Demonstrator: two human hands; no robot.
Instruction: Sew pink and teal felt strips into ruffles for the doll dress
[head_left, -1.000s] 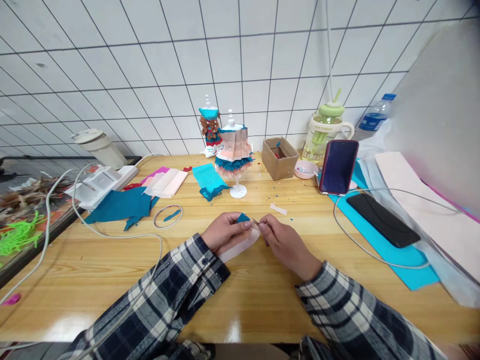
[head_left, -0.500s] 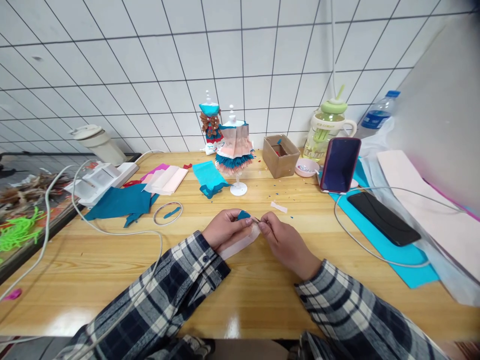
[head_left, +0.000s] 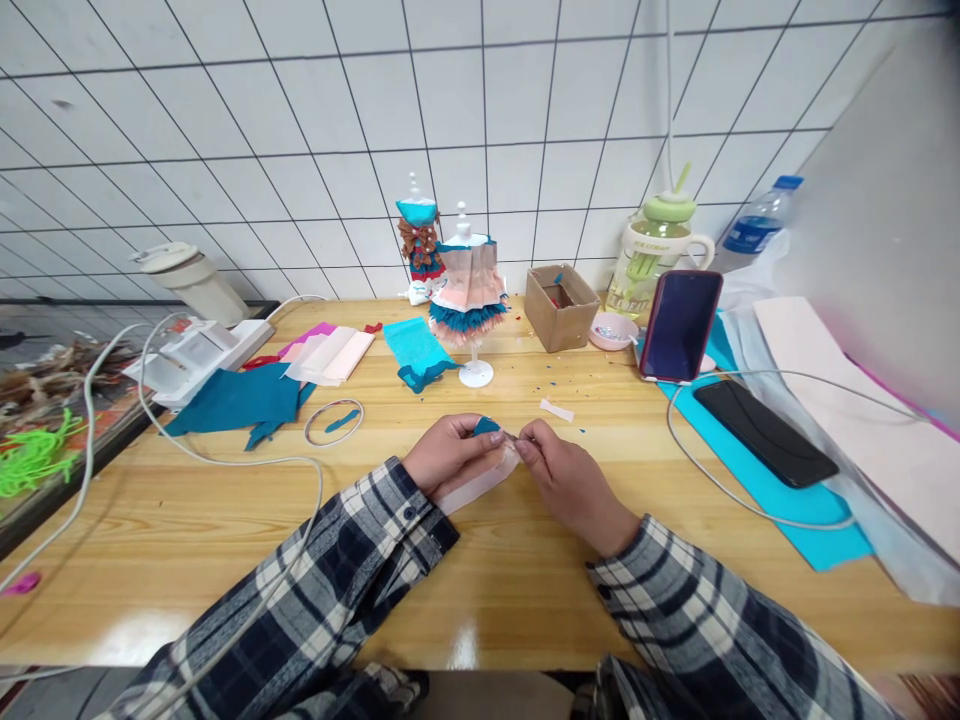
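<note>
Above the near middle of the table, my left hand [head_left: 446, 455] is closed around a pale pink paper strip [head_left: 476, 488], whose lower part hangs out below the fingers. A small teal paper piece [head_left: 486, 426] sticks up between its thumb and forefinger. My right hand [head_left: 566, 482] pinches at the strip's right end, its fingertips close to the left thumb. What exactly lies between the right fingertips is too small to make out. Beyond the hands stands a small white dress form [head_left: 475, 374] wearing a pink and teal paper dress [head_left: 469, 285].
A second dressed form [head_left: 420, 240] stands behind. Left lie teal paper [head_left: 236, 400], a tape ring [head_left: 307, 425] and a white cable [head_left: 225, 465]. A cardboard box [head_left: 561, 315], pink dish [head_left: 613, 333], propped phone [head_left: 679, 325], flat phone [head_left: 765, 430] and paper sheets [head_left: 862, 420] occupy the right.
The view has shifted very slightly. Both hands keep nearly the same place and grip, with only tiny finger movement at the strip.
</note>
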